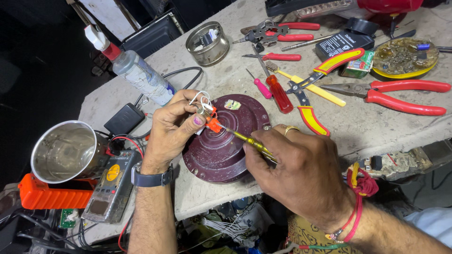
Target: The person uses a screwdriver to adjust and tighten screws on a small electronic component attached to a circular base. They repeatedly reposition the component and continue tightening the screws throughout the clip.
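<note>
A round maroon metal housing (pixel 221 150) lies on the worn workbench (pixel 376 127). My left hand (pixel 172 129) pinches a small orange part with white wires (pixel 211 117) just above the housing's centre. My right hand (pixel 301 171) grips a thin yellow-handled screwdriver (pixel 247 139) whose tip meets the orange part. A dark watch sits on my left wrist, and red threads and a ring are on my right hand.
Behind the housing lie a red screwdriver (pixel 278 93), a pink one (pixel 262 87), red pliers (pixel 400 94), yellow-red cutters (pixel 325 70) and a small tin (pixel 207 43). At left stand a steel cup (pixel 63 150), a multimeter (pixel 113 186), a plastic bottle (pixel 136 70) and an orange tool (pixel 47 195).
</note>
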